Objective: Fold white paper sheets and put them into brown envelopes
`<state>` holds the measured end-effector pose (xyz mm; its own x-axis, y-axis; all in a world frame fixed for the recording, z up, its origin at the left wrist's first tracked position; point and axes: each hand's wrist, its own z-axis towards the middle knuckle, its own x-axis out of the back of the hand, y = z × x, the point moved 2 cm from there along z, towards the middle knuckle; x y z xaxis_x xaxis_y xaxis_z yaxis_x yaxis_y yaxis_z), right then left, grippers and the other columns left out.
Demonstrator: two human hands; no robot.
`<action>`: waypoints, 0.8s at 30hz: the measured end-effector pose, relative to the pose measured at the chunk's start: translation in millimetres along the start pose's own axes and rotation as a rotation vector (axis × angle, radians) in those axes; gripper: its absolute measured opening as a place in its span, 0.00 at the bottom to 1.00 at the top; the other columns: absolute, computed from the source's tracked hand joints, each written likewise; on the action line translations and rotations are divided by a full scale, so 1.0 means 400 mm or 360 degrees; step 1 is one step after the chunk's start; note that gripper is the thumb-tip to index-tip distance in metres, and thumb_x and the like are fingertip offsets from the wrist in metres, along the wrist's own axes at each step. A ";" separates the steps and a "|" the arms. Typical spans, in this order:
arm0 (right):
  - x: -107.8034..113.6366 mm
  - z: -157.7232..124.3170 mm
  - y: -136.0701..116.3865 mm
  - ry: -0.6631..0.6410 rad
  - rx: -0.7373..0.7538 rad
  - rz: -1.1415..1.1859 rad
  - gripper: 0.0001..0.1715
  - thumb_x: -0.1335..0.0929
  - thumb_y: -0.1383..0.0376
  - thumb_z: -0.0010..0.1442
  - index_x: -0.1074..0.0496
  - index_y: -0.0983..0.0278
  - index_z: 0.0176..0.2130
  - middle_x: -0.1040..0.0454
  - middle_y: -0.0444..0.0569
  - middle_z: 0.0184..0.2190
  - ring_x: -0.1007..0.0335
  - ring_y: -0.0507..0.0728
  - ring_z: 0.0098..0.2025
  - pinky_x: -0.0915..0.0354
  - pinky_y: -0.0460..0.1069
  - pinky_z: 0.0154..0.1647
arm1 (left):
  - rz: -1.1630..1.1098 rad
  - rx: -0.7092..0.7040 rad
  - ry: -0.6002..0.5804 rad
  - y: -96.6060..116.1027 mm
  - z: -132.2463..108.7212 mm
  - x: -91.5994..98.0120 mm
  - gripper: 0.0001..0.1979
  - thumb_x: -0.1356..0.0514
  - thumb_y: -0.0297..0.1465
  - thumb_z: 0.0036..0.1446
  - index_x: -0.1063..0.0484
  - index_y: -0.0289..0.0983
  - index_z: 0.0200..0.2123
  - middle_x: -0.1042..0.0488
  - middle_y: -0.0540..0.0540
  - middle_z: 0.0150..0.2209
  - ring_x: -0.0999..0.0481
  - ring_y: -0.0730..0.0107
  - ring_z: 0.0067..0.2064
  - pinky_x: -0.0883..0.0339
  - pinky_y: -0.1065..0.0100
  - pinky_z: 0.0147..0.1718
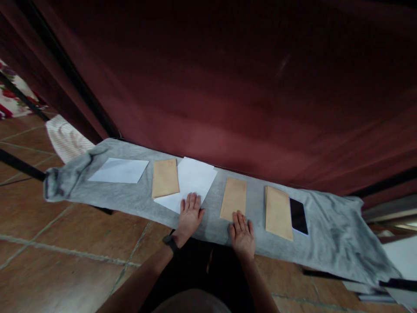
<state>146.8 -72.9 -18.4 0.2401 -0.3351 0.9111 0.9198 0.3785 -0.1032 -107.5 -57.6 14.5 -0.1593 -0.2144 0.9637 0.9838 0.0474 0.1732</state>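
My left hand (190, 213) lies flat and open on the grey cloth, fingertips on the near corner of a white sheet of paper (192, 180). My right hand (243, 234) also lies flat and open, its fingertips touching the near edge of a brown envelope (233, 198). Another brown envelope (165, 177) overlaps the white sheet's left side. A black band is on my left wrist (170, 242).
A narrow table under a grey cloth (329, 226) carries a second white sheet (119, 170) at the left, a stack of brown envelopes (277, 212) and a black phone (298, 216) at the right. A dark red curtain (228, 87) hangs behind. Tiled floor (65, 243) lies below.
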 end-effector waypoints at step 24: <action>0.017 0.021 -0.002 0.0001 -0.0139 0.0168 0.24 0.41 0.61 0.73 0.33 0.55 0.64 0.34 0.50 0.67 0.40 0.59 0.68 0.49 0.60 0.68 | 0.0045 -0.0037 -0.0156 0.062 0.086 0.074 0.19 0.50 0.25 0.66 0.30 0.34 0.57 0.22 0.37 0.48 0.22 0.55 0.49 0.28 0.57 0.48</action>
<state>145.0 -68.3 -9.0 0.3373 -0.2978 0.8931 0.9128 0.3354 -0.2330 -90.6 -29.4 54.5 -0.1376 -0.1169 0.9836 0.9895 0.0289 0.1418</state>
